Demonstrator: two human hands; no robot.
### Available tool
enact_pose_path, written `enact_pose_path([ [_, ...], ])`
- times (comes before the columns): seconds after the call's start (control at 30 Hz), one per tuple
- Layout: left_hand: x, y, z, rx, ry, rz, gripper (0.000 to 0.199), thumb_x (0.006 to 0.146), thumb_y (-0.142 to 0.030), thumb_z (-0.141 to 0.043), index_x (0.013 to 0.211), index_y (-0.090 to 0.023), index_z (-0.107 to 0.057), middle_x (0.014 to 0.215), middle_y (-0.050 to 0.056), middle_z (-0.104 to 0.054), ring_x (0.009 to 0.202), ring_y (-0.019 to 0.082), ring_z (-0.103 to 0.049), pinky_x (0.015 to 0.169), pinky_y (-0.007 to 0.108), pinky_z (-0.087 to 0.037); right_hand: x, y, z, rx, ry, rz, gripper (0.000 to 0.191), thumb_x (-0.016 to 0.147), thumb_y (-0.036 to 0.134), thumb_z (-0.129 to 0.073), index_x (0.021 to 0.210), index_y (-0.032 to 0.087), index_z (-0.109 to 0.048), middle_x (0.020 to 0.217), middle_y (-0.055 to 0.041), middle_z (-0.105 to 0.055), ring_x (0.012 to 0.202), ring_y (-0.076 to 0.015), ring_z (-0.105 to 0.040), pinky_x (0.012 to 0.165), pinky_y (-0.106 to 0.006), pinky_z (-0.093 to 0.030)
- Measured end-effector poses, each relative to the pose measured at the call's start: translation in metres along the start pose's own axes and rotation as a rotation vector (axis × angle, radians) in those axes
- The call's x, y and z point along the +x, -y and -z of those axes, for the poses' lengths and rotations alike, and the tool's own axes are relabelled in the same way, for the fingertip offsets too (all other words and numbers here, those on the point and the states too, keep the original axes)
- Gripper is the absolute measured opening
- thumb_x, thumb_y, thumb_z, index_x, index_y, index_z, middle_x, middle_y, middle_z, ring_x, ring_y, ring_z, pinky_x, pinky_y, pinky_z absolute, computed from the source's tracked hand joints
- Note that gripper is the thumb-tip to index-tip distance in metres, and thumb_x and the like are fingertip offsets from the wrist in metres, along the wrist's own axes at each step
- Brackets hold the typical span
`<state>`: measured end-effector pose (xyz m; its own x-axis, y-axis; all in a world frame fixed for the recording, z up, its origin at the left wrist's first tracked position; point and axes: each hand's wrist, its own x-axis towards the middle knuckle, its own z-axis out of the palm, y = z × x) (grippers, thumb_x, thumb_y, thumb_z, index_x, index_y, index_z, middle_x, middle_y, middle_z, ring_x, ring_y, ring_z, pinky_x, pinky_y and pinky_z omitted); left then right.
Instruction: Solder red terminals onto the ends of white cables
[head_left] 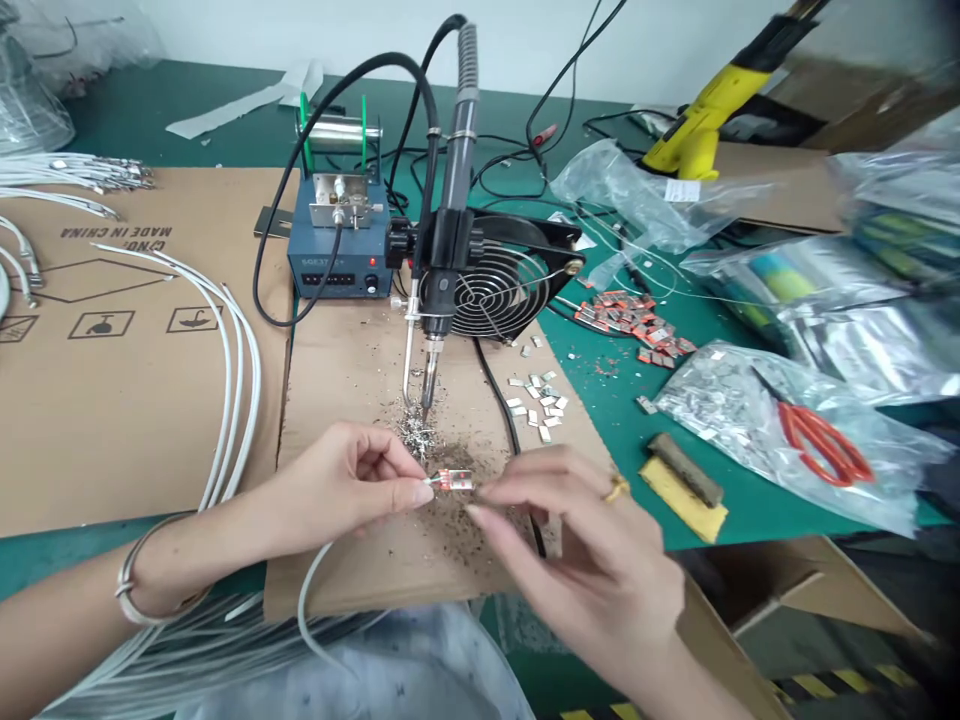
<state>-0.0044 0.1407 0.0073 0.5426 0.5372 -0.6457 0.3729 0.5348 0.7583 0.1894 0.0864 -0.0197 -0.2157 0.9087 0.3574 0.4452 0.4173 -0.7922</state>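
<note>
In front of the soldering iron (457,160), the left hand (352,485) sensibly pinches a bendy cable (303,595) behind its seemingly fragile connector (456,480); whether the right hand (600,545) grips, I can't tell.

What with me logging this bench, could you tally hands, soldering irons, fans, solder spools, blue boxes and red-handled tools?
Hands: 2, left hand and right hand
Soldering iron: 1
Fan: 1
Solder spool: 1
Blue box: 1
Red-handled tool: 1
Total: 7
</note>
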Motion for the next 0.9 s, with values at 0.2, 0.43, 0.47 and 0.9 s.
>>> enact_pose_path([
  [0.2, -0.009, -0.004, -0.013, -0.069, 0.02, -0.045, 0.026, 0.07, -0.024, -0.066, 0.078, -0.006, -0.05, 0.06, -0.004, -0.043, 0.055, 0.003, -0.034, 0.051, 0.016, -0.027, -0.016, 0.008, -0.011, 0.194, 0.006, -0.166, 0.02, 0.076, 0.007, -0.059, 0.09, 0.02, -0.056, 0.078, -0.0014, -0.056, 0.072, -0.0109, -0.053, 0.061, -0.024, -0.044],
  [0.43, -0.013, 0.001, -0.03, 0.073, -0.072, -0.119, 0.03, 0.072, -0.034, -0.061, 0.075, -0.007, -0.05, 0.061, -0.002, -0.042, 0.057, 0.005, -0.033, 0.051, 0.019, -0.025, -0.013, 0.017, -0.005, 0.204, -0.041, -0.256, 0.004, 0.076, 0.016, -0.062, 0.079, 0.018, -0.061, 0.07, 0.0011, -0.057, 0.059, -0.0062, -0.049, 0.049, -0.017, -0.037],
  [0.47, -0.013, 0.001, -0.032, 0.088, -0.088, -0.117, 0.03, 0.072, -0.035, -0.061, 0.075, -0.007, -0.05, 0.062, -0.001, -0.043, 0.058, 0.006, -0.034, 0.052, 0.02, -0.026, -0.013, 0.018, -0.004, 0.219, -0.04, -0.277, 0.002, 0.076, 0.017, -0.062, 0.078, 0.018, -0.061, 0.069, 0.0012, -0.058, 0.057, -0.0058, -0.048, 0.048, -0.017, -0.036],
  [0.9, -0.02, 0.01, -0.04, 0.516, -0.2, -0.316, 0.02, 0.082, -0.031, -0.052, 0.076, -0.013, -0.056, 0.066, -0.002, -0.053, 0.059, 0.006, -0.042, 0.054, 0.019, -0.032, -0.017, 0.017, -0.003, 0.386, 0.016, -0.427, 0.011, 0.075, 0.021, -0.061, 0.069, 0.012, -0.061, 0.061, -0.0019, -0.054, 0.051, -0.006, -0.041, 0.044, -0.017, -0.031],
])
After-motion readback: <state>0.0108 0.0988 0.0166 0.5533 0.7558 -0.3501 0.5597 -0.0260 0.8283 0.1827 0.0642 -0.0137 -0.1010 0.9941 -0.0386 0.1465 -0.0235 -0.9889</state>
